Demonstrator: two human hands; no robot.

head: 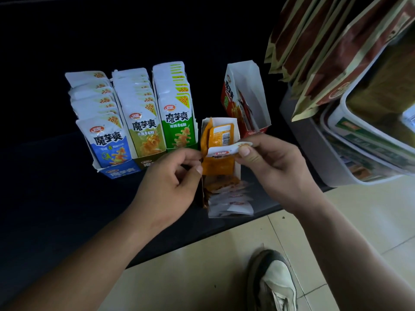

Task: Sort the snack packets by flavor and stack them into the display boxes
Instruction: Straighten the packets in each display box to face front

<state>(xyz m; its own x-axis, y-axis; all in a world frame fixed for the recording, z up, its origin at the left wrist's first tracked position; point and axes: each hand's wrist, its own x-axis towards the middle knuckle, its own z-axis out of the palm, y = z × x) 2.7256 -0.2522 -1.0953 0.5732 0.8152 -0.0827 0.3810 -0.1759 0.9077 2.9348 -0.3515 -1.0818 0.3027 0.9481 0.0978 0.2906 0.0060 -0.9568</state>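
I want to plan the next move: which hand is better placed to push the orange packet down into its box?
Probably right. The right hand pinches the orange packet by its top, above the box; the left hand holds only its side edge.

left hand (pixel 170 189) and right hand (pixel 276 169) pinch white top of orange packet (pixel 221 153) over orange box (pixel 237 173). blue box (pixel 119 172), olive box (pixel 148 163), green box (pixel 179 149) full, left. red box (pixel 229 97) behind.
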